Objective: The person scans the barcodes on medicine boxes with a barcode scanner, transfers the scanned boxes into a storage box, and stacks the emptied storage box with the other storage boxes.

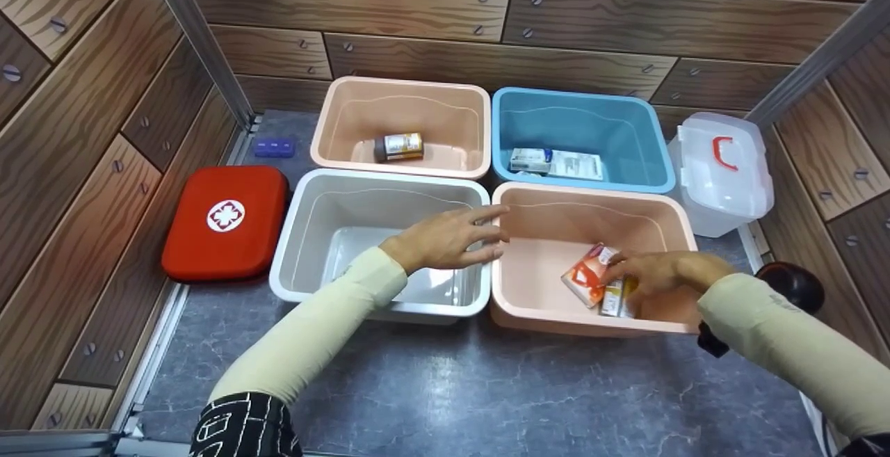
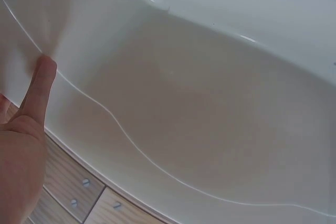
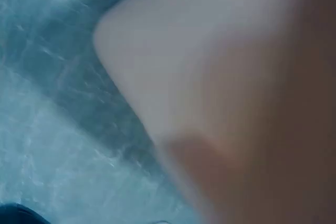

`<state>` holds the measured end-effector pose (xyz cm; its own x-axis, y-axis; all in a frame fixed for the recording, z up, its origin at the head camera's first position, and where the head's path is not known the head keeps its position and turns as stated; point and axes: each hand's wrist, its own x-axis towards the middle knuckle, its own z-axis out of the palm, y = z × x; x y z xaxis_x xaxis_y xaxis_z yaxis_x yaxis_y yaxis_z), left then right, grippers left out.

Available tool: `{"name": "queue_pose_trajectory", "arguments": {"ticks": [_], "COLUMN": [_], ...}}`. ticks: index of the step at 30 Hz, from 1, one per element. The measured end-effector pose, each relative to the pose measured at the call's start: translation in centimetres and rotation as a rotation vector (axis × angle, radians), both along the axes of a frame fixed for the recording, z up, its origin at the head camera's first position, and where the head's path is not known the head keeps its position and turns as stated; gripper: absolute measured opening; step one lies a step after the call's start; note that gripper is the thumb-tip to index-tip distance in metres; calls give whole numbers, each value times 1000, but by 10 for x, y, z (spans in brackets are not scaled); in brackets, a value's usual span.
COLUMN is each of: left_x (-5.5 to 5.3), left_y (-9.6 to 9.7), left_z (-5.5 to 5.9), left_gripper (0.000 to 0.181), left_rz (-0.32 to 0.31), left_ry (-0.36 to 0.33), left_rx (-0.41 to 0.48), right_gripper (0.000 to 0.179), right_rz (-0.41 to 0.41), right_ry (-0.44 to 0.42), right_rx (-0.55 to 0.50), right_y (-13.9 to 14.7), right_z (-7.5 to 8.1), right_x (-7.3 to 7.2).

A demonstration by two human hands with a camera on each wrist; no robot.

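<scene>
A red and white box [image 1: 584, 277] lies in the near peach bin [image 1: 532, 269], right by the fingertips of the right hand [image 1: 657, 273]. A small yellow and white pack [image 1: 613, 300] is just under that hand. Its fingers bend down, but I cannot tell if they grip anything. The left hand [image 1: 452, 240] is over the gray bin [image 1: 316, 234], fingers spread and holding nothing. Beyond the right hand is a blue bin [image 1: 577, 119]; far left of the left hand is a red case [image 1: 226, 248].
</scene>
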<state>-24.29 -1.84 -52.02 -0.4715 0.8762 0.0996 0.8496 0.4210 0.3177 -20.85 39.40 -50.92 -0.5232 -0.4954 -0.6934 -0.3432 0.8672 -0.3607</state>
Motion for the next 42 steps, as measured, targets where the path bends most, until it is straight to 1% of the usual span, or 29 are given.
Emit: {"name": "queue_pose_trajectory", "arguments": {"ticks": [2,5,8,11,15,17,20,22,24,26,28,29,30,32,34,35,36,37,39,40,42], "left_x": [0,0,0,0,1,0,0,0,0,0,0,0,1,1,1,1,1,1,1,1,1], "left_y": [1,1,1,0,-3,-3,-3,-3,-3,-3,-2,-2,-2,-2,-2,-2,-2,-2,-2,-2,-2], "left_z": [0,1,2,2,1,0,-1,-1,-1,0,0,0,0,0,0,1,1,1,1,1,1], "left_gripper": [45,46,45,45,45,45,46,45,45,44,44,44,44,44,44,44,44,45,45,45,45], "left_rz": [1,-2,-5,-2,4,1,-8,-6,-3,1,2,1,0,-3,-2,-1,-1,0,1,0,1], "left_ry": [-4,-9,-10,-7,2,3,5,6,7,8,8,9,10,13,15,15,14,13,9,8,3], "left_rx": [-5,-6,-1,6,6,10,15,18,15,6,2,1,-1,0,0,-2,-4,-4,-7,-8,-13], "right_gripper": [54,47,41,40,42,43,45,47,51,53,51,50,50,48,50,50,49,47,44,46,55], "right_rz": [-15,-29,-29,-55,-165,-203,-255,-284,-329,-366,-420,-459,-503,-602,-673,-691,-707,-717,-739,-747,-765], "right_ry": [-5,31,86,150,207,244,252,238,207,186,164,145,107,-10,-164,-247,-324,-370,-401,-391,-348], "right_rx": [6,-5,-69,-173,-329,-433,-544,-561,-521,-503,-529,-575,-653,-864,-1096,-1197,-1273,-1315,-1327,-1306,-1234], "right_y": [1,2,4,5,9,11,11,10,6,3,0,-1,-1,-2,-2,-2,-3,-4,-9,-12,-19], "right_z": [-4,-7,-6,-4,0,2,6,10,16,21,24,25,26,27,28,29,31,32,35,37,41], "right_x": [2,3,2,-1,-5,-6,-8,-9,-9,-9,-8,-8,-7,-7,-8,-8,-8,-8,-7,-6,-3]}}
